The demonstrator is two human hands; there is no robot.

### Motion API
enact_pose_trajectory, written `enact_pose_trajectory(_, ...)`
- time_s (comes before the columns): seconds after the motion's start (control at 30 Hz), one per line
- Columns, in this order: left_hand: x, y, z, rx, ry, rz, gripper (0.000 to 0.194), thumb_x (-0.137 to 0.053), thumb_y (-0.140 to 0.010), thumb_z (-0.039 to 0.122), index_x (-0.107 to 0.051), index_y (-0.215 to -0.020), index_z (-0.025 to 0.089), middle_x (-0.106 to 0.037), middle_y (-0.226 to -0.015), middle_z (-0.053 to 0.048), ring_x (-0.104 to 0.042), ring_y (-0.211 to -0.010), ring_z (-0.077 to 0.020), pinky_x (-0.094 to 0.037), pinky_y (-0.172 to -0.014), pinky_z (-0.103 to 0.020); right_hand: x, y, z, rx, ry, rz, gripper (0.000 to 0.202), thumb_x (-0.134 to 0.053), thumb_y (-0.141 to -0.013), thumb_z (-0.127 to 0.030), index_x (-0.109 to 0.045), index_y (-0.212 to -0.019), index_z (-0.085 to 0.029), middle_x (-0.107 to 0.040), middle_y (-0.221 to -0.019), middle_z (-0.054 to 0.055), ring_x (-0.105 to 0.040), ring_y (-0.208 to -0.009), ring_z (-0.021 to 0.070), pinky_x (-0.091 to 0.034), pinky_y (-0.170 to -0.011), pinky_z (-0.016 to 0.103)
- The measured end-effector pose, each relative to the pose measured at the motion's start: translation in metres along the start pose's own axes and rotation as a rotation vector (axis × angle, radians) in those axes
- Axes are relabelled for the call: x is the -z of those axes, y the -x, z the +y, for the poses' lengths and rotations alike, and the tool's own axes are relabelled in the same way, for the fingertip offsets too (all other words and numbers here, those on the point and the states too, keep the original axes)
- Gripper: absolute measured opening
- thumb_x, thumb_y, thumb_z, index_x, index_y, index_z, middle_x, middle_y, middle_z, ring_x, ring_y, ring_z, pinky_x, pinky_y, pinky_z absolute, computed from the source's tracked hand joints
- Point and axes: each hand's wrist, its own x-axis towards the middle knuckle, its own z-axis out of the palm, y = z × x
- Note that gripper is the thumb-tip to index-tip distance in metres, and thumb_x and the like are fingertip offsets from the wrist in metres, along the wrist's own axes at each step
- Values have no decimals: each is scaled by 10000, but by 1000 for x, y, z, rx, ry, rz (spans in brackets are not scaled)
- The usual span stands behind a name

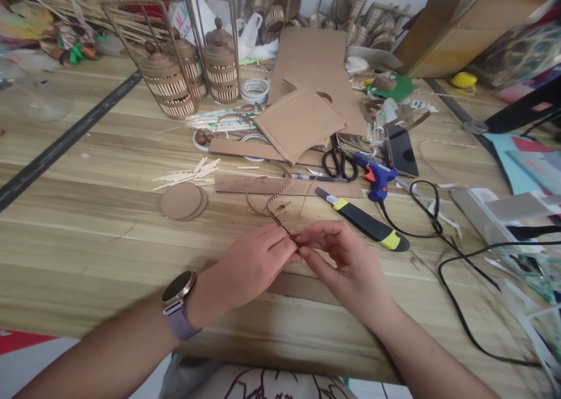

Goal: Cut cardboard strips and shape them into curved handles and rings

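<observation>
A thin brown corrugated cardboard strip (277, 197) runs from the middle of the table toward me. Its near end is pinched between the fingertips of my left hand (249, 264) and my right hand (346, 264), which meet there. A watch is on my left wrist. Beneath my hands lies a flat cardboard piece (304, 288). Just beyond them are a yellow and black utility knife (366, 221), a pen (315, 177) and a long cardboard strip (232, 184). Round cardboard discs (180, 201) lie to the left, beside thin wooden sticks (188, 174).
A blue glue gun (377, 177) with a black cable (456, 305) is at the right, near black scissors (339, 159) and a phone (402, 151). Lantern-like models (169, 86) stand at the back left. Cardboard sheets (302, 121) and a box (464, 31) lie behind.
</observation>
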Motion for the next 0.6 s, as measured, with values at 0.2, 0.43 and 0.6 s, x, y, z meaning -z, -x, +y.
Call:
enact_pose_trajectory(0.2,0,0,1,-25,-20,18,375,-353,-1051,252,-606,-804,129,-628,-798,-56,-574,-744,-171,-486,-663,-290,3,-1,2,-80,-102,-38,155,-650,-876,-210,-590,-1018,-230,-761,-928,33,-744,-820,149,-625,-711,260)
enact_pose_trajectory(0.43,-4,1,1,2,14,56,333,-389,-1039,237,-625,-838,113,-651,-818,-73,-595,-770,-187,-519,-683,-309,0,2,-3,122,300,31,141,-596,-879,-158,-618,-995,-235,-755,-902,12,-736,-821,157,-604,-721,262)
enact_pose_trajectory(0.6,-4,1,4,6,1,38,354,-376,-1042,244,-629,-826,122,-647,-811,-66,-594,-765,-191,-533,-689,-322,-1,4,-5,170,433,85,144,-576,-869,-129,-553,-946,-248,-710,-811,-13,-706,-728,145,-574,-653,244)
